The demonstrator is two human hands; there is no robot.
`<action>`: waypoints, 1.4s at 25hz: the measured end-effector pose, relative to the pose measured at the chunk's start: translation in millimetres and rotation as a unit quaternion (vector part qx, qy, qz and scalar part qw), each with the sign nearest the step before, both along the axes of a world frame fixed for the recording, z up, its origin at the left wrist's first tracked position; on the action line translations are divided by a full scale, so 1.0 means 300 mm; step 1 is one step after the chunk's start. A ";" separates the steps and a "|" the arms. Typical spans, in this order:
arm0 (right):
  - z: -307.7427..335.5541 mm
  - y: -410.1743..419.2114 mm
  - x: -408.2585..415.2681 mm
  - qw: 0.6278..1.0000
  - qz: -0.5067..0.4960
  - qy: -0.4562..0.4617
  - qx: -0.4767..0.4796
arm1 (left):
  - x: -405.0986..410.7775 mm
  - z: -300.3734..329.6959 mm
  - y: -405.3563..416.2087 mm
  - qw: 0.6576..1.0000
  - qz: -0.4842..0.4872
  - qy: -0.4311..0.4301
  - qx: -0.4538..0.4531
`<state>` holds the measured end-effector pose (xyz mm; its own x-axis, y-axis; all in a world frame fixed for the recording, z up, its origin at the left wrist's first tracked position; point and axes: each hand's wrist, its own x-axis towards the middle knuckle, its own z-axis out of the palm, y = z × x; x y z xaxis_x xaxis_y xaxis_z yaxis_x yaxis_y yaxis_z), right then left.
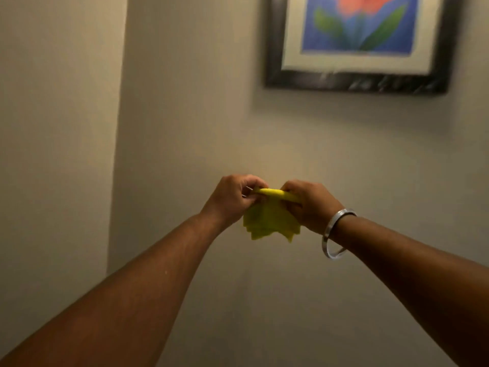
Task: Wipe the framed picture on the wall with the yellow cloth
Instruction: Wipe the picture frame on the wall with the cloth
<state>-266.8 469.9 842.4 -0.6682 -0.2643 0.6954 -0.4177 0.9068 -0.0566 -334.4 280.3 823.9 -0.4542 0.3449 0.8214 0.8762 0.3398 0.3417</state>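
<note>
Both hands, left hand and right hand, clench one folded yellow cloth, well below one framed picture; bare wall between.

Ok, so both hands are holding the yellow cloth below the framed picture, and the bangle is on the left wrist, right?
Not quite: the bangle is on the right wrist, as the head view shows. The rest holds: the left hand and right hand both grip the yellow cloth below the framed picture.
</note>
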 end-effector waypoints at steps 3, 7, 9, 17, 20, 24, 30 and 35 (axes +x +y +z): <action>0.302 0.216 0.093 0.996 -0.035 0.064 0.042 | 0.035 0.313 0.237 0.994 -0.009 0.106 -0.005; 0.622 0.466 0.182 0.985 -0.068 0.141 0.068 | 0.094 0.631 0.496 0.979 -0.023 0.201 0.012; 0.705 0.557 0.180 0.980 -0.079 0.172 0.066 | 0.099 0.715 0.596 0.974 -0.009 0.228 0.009; 0.812 0.617 -0.007 0.948 -0.141 0.285 -0.008 | -0.010 0.886 0.712 0.966 0.075 0.245 0.032; 0.760 0.580 -0.093 0.872 -0.226 0.434 0.014 | -0.074 0.865 0.711 0.926 0.180 0.332 0.019; 0.691 0.570 -0.172 0.843 -0.229 0.477 0.098 | -0.175 0.801 0.671 0.888 0.257 0.376 0.065; 0.668 0.573 -0.208 0.900 -0.200 0.388 -0.026 | -0.304 0.737 0.590 0.865 0.311 0.392 0.030; 0.626 0.479 -0.300 0.904 -0.244 0.350 0.012 | -0.331 0.744 0.588 0.862 0.303 0.405 0.038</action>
